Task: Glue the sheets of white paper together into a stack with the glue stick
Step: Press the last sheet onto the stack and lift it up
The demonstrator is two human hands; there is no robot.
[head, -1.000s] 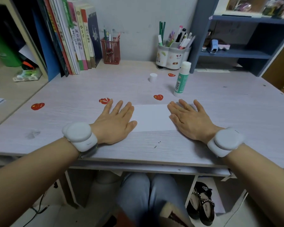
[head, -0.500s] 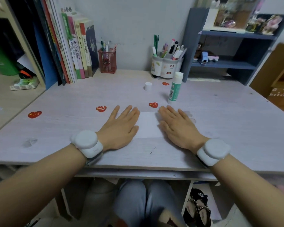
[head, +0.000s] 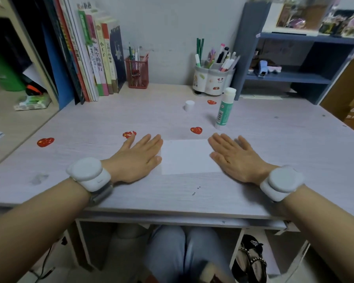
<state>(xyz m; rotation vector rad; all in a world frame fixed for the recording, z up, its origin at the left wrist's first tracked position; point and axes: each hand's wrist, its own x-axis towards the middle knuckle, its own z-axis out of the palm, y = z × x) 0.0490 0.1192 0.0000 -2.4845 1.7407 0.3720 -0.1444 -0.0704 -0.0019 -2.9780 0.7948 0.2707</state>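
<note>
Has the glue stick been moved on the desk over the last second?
No. The glue stick stands upright in the same spot, just right of the heart sticker and in front of the pen holder; only the camera shifted.

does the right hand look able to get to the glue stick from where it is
Probably yes: the right hand lies flat and holds nothing, and the glue stick stands upright just beyond its fingertips with only bare desk between.

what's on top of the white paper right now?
The left hand lies flat on the left edge of the white paper, the right hand on its right edge. The middle is bare. The edges beneath the hands are hidden, as is the sheet count.
</note>
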